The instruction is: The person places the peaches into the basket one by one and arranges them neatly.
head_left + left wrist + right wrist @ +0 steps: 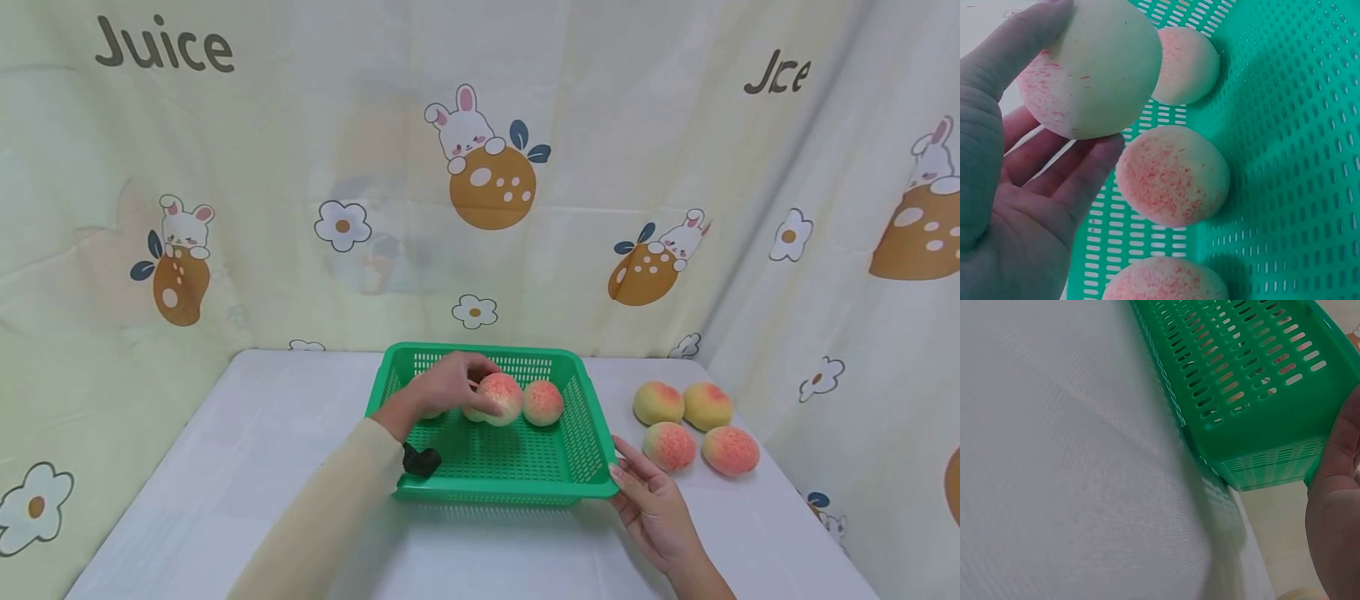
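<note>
Basket [487,457], green: three peaches [543,404] inside; fourth peach [501,397] above, pinched in left hand [446,389]; near-right corner [597,490] pinched in right hand [654,512].

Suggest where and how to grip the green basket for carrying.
I'd take the green basket by its rim, midway along both short ends, coming from outside left and right. It is longer side to side than front to back and has peaches inside, so opposed holds should keep it level. The right hand grips the near right corner.
</note>
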A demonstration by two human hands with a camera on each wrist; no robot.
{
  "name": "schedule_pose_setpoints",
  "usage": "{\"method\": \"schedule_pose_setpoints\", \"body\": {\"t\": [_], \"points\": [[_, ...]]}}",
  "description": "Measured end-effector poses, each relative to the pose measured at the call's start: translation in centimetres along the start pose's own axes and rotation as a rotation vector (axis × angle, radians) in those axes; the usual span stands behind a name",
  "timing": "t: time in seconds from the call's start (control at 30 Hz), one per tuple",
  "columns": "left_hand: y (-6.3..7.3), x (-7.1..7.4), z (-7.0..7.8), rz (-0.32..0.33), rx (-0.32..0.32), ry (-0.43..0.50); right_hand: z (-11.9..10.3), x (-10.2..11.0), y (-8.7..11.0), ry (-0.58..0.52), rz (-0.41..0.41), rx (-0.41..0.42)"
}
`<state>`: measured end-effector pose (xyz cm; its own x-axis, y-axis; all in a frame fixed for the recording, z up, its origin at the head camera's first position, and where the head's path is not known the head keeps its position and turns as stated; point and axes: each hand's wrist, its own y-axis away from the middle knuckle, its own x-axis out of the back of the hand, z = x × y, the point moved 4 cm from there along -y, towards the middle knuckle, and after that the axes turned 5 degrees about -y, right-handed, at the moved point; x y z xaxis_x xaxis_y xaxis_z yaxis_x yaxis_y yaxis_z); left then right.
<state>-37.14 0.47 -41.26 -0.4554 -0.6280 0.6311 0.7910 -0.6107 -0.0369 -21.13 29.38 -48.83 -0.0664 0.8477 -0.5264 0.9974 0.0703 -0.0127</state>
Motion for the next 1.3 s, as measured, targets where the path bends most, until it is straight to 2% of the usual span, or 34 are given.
{"method": "schedule_pose_setpoints", "body": {"t": [0.27, 0.73, 1.03, 1.3], "points": [[-0.6, -0.7, 0.5, -0.045, -0.006, -0.067, 0.0, -0.1, 0.1, -0.005, -0.008, 0.001], [-1.1, -1.9, 0.7, -0.087, 0.037, -0.023, 0.0, -0.1, 0.1, -0.002, -0.001, -0.006], [-1.7, -2.7, 0.7, -0.149, 0.04, -0.078, 0.0, 0.0, 0.1, -0.011, 0.0, -0.009], [-1.8, -3.2, 0.9, -0.185, 0.069, -0.035, 0.0, -0.2, 0.0, -0.003, -0.009, 0.0]]}}
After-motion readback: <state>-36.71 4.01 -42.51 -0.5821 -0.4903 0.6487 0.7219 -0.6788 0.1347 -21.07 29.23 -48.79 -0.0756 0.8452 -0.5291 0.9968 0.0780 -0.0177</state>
